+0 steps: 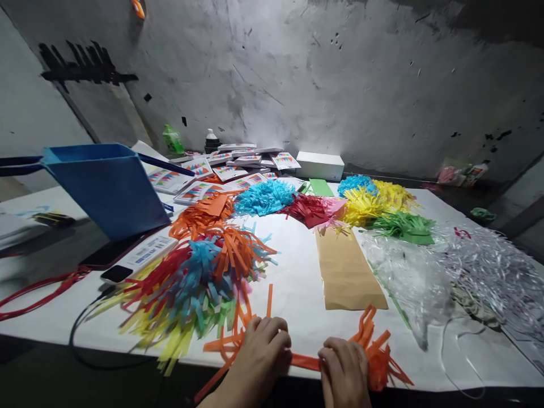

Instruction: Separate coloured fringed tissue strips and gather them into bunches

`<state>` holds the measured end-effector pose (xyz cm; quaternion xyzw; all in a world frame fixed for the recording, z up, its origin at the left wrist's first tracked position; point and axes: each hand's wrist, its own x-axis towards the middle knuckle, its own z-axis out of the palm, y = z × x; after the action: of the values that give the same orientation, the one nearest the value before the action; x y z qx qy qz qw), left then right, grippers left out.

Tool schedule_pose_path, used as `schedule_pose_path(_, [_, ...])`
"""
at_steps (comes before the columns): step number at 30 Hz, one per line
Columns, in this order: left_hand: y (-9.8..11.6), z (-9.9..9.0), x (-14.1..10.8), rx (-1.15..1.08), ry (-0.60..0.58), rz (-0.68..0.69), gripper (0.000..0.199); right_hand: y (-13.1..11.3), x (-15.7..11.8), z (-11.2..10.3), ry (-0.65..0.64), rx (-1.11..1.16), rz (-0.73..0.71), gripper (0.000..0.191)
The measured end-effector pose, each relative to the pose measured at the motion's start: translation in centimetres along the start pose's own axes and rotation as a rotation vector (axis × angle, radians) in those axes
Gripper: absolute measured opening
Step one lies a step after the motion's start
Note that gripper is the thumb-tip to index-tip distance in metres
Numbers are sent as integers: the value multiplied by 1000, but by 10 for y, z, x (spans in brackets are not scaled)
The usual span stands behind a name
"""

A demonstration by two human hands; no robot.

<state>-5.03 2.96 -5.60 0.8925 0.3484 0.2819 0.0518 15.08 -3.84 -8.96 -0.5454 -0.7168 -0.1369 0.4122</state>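
Note:
An orange paper tassel point(305, 361) lies across the front edge of the white table, its fringed ends spread to both sides. My left hand point(266, 348) has its fingers curled round the left part of its twisted middle. Close by on the right, my right hand point(343, 365) grips the same strip beside the right fringe. A short flat band of orange paper shows between the two hands. Left of my left hand is a pile of fringed tassels point(199, 277) in red, blue, orange, yellow and green.
Brown paper point(351, 272) lies beyond my right hand, with clear plastic bags point(408, 277) to its right. Coloured tassel bundles point(266, 197) form an arc behind. A blue box point(106, 192), a white power bank point(147, 255) and a black cable stand or lie left.

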Motion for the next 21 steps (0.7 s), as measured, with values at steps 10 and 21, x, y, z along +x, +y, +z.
schedule_pose_path(10, [-5, -3, -6, -137, -27, 258, 18, 16, -7, 0, -38, -15, -340, 11])
schedule_pose_path(21, [22, -8, 0, -31, -198, -155, 11, -12, -2, 4, 32, -40, 41, 27])
